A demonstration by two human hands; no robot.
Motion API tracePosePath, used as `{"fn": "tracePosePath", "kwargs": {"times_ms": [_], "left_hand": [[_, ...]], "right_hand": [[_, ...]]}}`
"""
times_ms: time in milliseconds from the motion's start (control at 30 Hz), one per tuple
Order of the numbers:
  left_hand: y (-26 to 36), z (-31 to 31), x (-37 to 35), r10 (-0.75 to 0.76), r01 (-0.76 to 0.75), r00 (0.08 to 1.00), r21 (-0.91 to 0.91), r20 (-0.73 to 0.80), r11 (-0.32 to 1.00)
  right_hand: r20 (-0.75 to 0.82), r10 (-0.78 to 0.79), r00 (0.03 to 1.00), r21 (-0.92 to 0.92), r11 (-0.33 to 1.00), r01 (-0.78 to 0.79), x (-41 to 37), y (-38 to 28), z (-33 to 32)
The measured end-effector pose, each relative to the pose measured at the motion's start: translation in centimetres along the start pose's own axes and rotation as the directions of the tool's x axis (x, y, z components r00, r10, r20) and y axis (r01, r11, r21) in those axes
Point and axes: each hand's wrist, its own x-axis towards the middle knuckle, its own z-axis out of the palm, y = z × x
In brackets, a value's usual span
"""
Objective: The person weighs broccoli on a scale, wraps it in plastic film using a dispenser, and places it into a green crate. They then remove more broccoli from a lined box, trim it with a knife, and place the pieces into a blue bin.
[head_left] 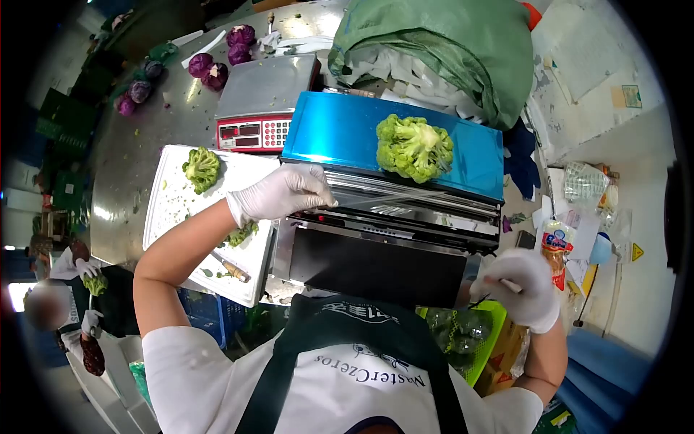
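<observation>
My left hand [282,194], in a white glove, pinches the edge of clear plastic film [394,197] at the front of a film wrapping machine [303,137] with a blue top. My right hand [524,289], also gloved, is at the right end of the machine's black plate [376,266]; its fingers are curled and somewhat blurred, and I cannot see what is in them. A broccoli head [416,148] lies on the blue top, beyond the film. Another broccoli head [202,170] sits on the white cutting board [165,217] to the left.
A knife [235,270] lies on the board among green scraps. Behind it stands a scale [264,94], with red cabbages [215,76] nearby. A green sack [448,43] is at the back, a lime-green crate [490,340] below right. At far left, a co-worker [119,296] holds broccoli.
</observation>
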Motion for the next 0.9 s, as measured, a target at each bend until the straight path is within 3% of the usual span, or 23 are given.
{"fn": "tracePosePath", "kwargs": {"times_ms": [33,67,100,133,167,233,400,500,600,700,833,900], "left_hand": [[-0.1,-0.2,0.7,0.018,-0.019,0.999,0.029,0.036,0.999],[-0.1,-0.2,1.2,0.017,-0.018,0.999,0.022,0.037,1.000],[-0.1,-0.3,1.6,0.018,-0.019,0.999,0.016,0.038,1.000],[0.0,-0.4,1.8,-0.004,0.002,0.999,0.046,0.046,0.999],[-0.2,-0.4,1.8,0.017,-0.020,0.999,0.065,0.041,0.998],[-0.1,-0.4,1.7,-0.005,0.000,0.998,0.069,0.063,0.998],[-0.6,0.3,1.4,0.003,-0.009,0.998,0.096,0.066,0.995],[-0.8,0.5,1.3,0.013,-0.020,0.999,0.118,0.053,0.993],[-1.0,0.5,1.2,-0.009,0.006,1.000,0.138,0.020,0.990],[-2.4,0.6,1.3,0.086,-0.070,0.993,0.190,-0.082,0.979],[-2.8,1.0,2.1,-0.045,0.049,0.997,0.073,-0.068,0.996],[-2.4,1.2,2.6,-0.090,0.091,0.996,0.053,-0.017,0.994]], "right_hand": [[-0.126,-0.038,0.991,0.003,0.999,0.039,-0.1,0.4,-0.3],[-0.095,0.071,0.993,-0.117,0.990,-0.082,0.3,1.1,-1.1],[-0.130,-0.023,0.991,-0.278,0.960,-0.015,1.1,2.4,-1.0],[-0.230,0.062,0.971,-0.204,0.973,-0.111,1.4,4.6,-0.2],[-0.229,0.055,0.972,-0.222,0.969,-0.107,1.5,7.1,0.5],[-0.139,-0.033,0.990,-0.315,0.949,-0.013,1.4,11.2,2.4],[0.014,-0.219,0.976,-0.513,0.836,0.195,4.5,14.2,6.4],[0.061,-0.200,0.978,-0.589,0.784,0.197,5.9,15.2,7.5],[0.024,-0.187,0.982,-0.506,0.845,0.173,6.3,14.9,7.4],[-0.036,-0.084,0.996,-0.301,0.951,0.069,5.8,12.5,6.7],[-0.120,-0.071,0.990,-0.335,0.942,0.027,4.0,13.4,4.5],[-0.227,0.028,0.973,-0.373,0.921,-0.114,2.2,15.1,3.6]]}}
